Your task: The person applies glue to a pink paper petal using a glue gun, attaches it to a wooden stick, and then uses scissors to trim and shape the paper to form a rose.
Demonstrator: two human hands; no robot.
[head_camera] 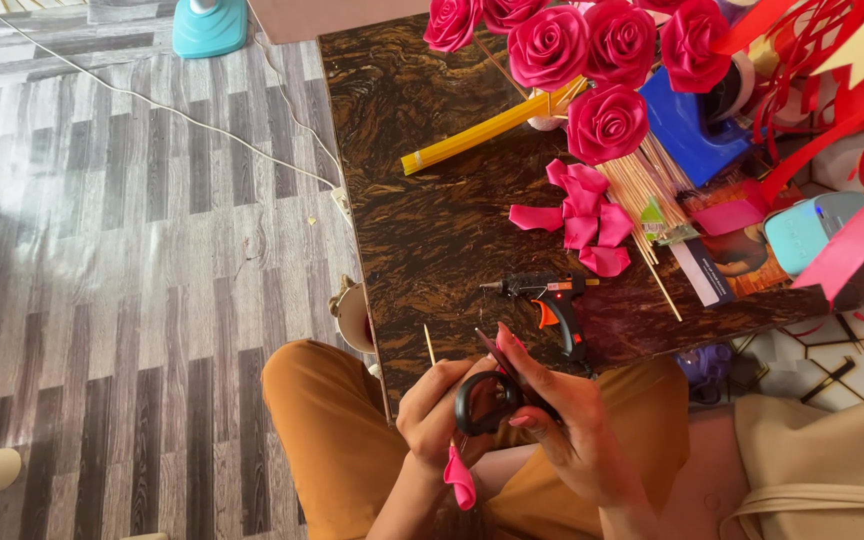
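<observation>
Gripping black scissors (pixel 492 398) in my right hand (pixel 567 420), I pinch a pink ribbon piece (pixel 459 478) with my left hand (pixel 432 412) over my lap. Finished roses (pixel 592 50) and cut petals (pixel 582 215) crowd the table (pixel 422 230); this piece is still uncut.

Both hands meet close together above the lap. The left hand (pixel 437 410) curls in a pinch; the right hand (pixel 562 420) has fingers hooked and closed, wrist bent inward.
</observation>
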